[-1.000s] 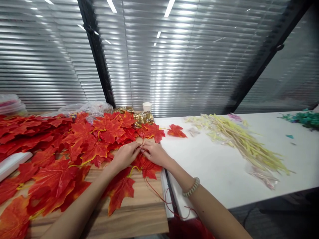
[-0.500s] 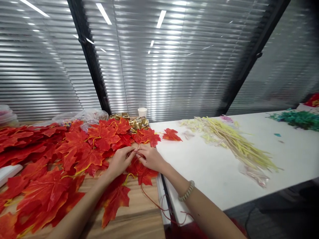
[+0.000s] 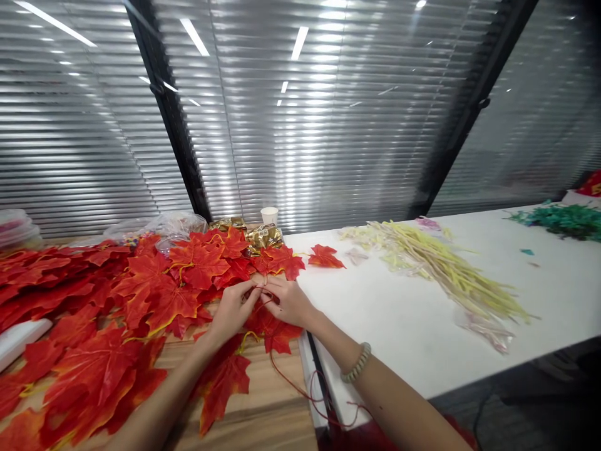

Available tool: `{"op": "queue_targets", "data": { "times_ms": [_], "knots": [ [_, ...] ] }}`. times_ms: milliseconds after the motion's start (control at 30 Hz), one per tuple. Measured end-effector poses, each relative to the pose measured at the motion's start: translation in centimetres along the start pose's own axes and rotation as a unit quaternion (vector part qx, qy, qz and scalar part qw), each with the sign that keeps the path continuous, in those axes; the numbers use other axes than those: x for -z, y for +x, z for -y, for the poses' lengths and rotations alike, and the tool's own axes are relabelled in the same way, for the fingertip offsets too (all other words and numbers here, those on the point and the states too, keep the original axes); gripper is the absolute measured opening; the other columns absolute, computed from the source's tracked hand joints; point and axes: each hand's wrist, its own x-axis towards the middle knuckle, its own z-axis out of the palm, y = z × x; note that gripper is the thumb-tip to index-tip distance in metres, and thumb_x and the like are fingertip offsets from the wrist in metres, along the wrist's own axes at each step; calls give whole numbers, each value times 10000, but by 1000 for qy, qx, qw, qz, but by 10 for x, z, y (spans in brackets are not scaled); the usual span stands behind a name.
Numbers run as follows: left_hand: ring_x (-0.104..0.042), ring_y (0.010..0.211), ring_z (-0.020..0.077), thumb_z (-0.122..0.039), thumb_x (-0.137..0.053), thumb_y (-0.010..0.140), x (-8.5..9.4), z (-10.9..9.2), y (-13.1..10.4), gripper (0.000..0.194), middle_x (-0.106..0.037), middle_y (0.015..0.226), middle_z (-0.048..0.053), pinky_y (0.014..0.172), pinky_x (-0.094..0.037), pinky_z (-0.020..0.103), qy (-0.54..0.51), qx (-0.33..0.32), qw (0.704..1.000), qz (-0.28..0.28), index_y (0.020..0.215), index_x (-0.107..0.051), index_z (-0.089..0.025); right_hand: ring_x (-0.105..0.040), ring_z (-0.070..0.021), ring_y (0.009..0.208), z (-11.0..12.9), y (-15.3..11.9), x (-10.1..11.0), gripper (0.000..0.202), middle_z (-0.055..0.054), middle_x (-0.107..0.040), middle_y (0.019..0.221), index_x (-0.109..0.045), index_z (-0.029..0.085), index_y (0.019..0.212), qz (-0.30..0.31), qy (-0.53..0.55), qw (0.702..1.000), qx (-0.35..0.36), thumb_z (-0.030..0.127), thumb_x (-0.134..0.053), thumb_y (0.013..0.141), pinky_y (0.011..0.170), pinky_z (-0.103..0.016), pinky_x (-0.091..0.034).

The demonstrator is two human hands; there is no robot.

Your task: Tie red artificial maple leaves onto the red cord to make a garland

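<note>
Slatted blinds stand behind a wood-grained table strewn with red artificial maple leaves and adjoining a white table. Near the wood-grained table's right edge, the left hand and right hand meet, fingers nearly closed, pinching a thin red cord, which trails down across the gap between the tables.

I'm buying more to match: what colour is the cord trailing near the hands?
Dark red; the cord shows best in the head view.
</note>
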Motion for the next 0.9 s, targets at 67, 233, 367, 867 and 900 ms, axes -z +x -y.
{"op": "queue_targets", "data": {
  "times_ms": [67, 233, 367, 867, 900],
  "knots": [
    [-463, 538, 111, -307, -405, 846, -1, 0, 0, 285, -556, 594, -5, 542, -358, 193, 2, 0, 1000, -3, 690, -575, -140, -536, -149, 747, -1, -1, -1, 143, -52, -601, 822, -562, 164, 872, -4, -1, 1000, -1, 122, -453, 790, 696, -261, -429],
    [-462, 548, 111, -309, -405, 848, -1, -4, -1, 276, -566, 620, -4, 542, -350, 197, -7, -1, 1000, -5, 728, -588, -141, -537, -150, 724, 1, -2, -3, 138, -45, -599, 792, -563, 173, 827, -25, -23, 999, -4, 117, -450, 772, 657, -253, -427],
    [-455, 545, 109, -313, -402, 852, -1, -8, -2, 282, -552, 609, -10, 527, -334, 198, -17, 6, 1000, -10, 703, -570, -143, -530, -146, 695, 3, -2, -3, 142, -47, -594, 758, -560, 170, 801, -49, -42, 998, -5, 125, -427, 776, 620, -246, -421],
    [-430, 527, 103, -345, -381, 862, -5, -11, -5, 299, -506, 597, -23, 489, -310, 201, -47, 28, 998, -10, 645, -479, -164, -478, -128, 603, 1, -4, -8, 133, -20, -541, 650, -521, 181, 688, -111, -55, 992, 15, 127, -427, 765, 543, -237, -369],
    [-428, 527, 102, -346, -381, 862, -5, -11, -5, 299, -504, 597, -24, 490, -310, 201, -47, 30, 998, -9, 647, -479, -163, -474, -127, 599, 1, -4, -9, 132, -19, -538, 646, -518, 180, 682, -114, -56, 992, 16, 128, -428, 764, 541, -237, -364]
  ]
}}
